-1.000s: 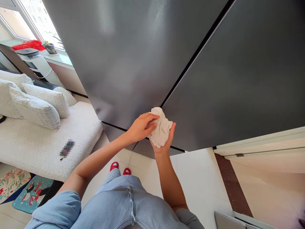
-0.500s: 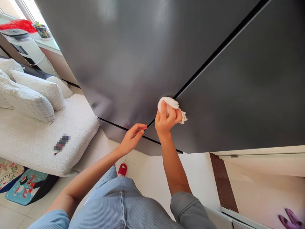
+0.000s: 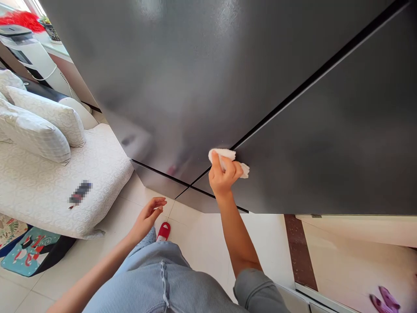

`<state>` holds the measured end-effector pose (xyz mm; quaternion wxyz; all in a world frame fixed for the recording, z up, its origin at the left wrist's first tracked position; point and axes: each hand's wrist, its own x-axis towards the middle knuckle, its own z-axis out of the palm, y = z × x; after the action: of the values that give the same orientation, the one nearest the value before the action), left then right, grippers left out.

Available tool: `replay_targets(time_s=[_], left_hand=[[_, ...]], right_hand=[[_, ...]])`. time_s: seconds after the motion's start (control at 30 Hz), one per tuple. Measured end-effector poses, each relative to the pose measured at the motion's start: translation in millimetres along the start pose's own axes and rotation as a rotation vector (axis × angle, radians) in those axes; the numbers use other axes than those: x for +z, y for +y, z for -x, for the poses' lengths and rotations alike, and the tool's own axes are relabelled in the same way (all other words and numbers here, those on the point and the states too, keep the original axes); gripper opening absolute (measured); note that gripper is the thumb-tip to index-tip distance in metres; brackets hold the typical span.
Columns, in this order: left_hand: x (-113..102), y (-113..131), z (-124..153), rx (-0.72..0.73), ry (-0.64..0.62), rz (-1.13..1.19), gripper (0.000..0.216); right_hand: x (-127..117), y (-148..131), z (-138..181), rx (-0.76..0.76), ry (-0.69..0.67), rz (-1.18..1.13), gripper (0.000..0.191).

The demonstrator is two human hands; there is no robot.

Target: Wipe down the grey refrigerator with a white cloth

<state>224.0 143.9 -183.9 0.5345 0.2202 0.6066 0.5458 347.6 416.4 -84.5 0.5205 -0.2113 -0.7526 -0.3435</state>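
Observation:
A crumpled white cloth (image 3: 222, 154) is gripped in my right hand (image 3: 223, 176), which presses it against the dark grey refrigerator (image 3: 169, 87). The cloth lies over the black gap (image 3: 280, 106) between the two upper doors, a little above where that gap meets the horizontal one. Part of the cloth sticks out past my knuckles on the right. My left hand (image 3: 150, 216) hangs in the air below the refrigerator's lower left part, with nothing in it. Its fingers are loosely bent and a little apart, and it touches nothing.
On the left is a sofa (image 3: 94, 182) with a pale quilted cover, pillows (image 3: 42, 134) and a blurred small item (image 3: 80, 193). A patterned bin (image 3: 39, 252) stands before it. A white appliance (image 3: 35, 54) is by the window. Purple slippers (image 3: 384, 299) lie lower right.
My right hand has slid the cloth slightly down and left along the door gap. My left hand has come away from the refrigerator, moving down and left.

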Motion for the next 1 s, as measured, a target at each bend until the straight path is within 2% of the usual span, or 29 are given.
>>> replay_targets(time_s=[0.13, 0.2, 0.3, 0.43, 0.5, 0.63, 0.7, 0.8, 0.93, 1.0], left_hand=[[-18.1, -24.8, 12.5, -0.078, 0.058, 0.008, 0.054], [-23.3, -32.3, 16.7, -0.088, 0.085, 0.018, 0.055], [-26.4, -37.3, 21.8, -0.102, 0.125, 0.020, 0.056], [-27.1, -38.6, 27.4, -0.117, 0.139, 0.019, 0.059], [-27.7, -39.0, 29.6, -0.121, 0.140, 0.029, 0.060], [-29.1, -39.5, 33.3, -0.139, 0.157, 0.043, 0.060], [-29.2, -39.6, 34.9, -0.151, 0.166, 0.039, 0.058], [-29.5, -41.8, 37.3, -0.161, 0.158, 0.032, 0.056], [-30.8, -48.7, 38.6, -0.146, 0.149, -0.006, 0.054], [-28.6, -44.0, 34.5, -0.126, 0.128, -0.083, 0.051]], right_hand=[[6.2, -2.7, -10.7, 0.183, -0.052, 0.111, 0.030], [5.4, -4.0, -10.2, 0.170, -0.091, 0.123, 0.033], [2.3, -5.3, -7.6, 0.101, -0.069, 0.089, 0.031], [5.5, -6.3, -18.2, 0.263, -0.044, 0.117, 0.036], [5.6, -7.2, -25.0, 0.242, 0.008, 0.115, 0.035], [0.0, -9.1, -32.7, 0.047, 0.057, 0.079, 0.029], [-0.1, -10.2, -35.2, 0.086, 0.066, 0.110, 0.031], [2.2, -11.2, -33.4, 0.220, 0.058, 0.189, 0.035], [0.4, -10.4, -20.0, 0.180, -0.046, 0.135, 0.035], [2.4, -10.2, -17.9, 0.211, -0.061, 0.114, 0.036]])
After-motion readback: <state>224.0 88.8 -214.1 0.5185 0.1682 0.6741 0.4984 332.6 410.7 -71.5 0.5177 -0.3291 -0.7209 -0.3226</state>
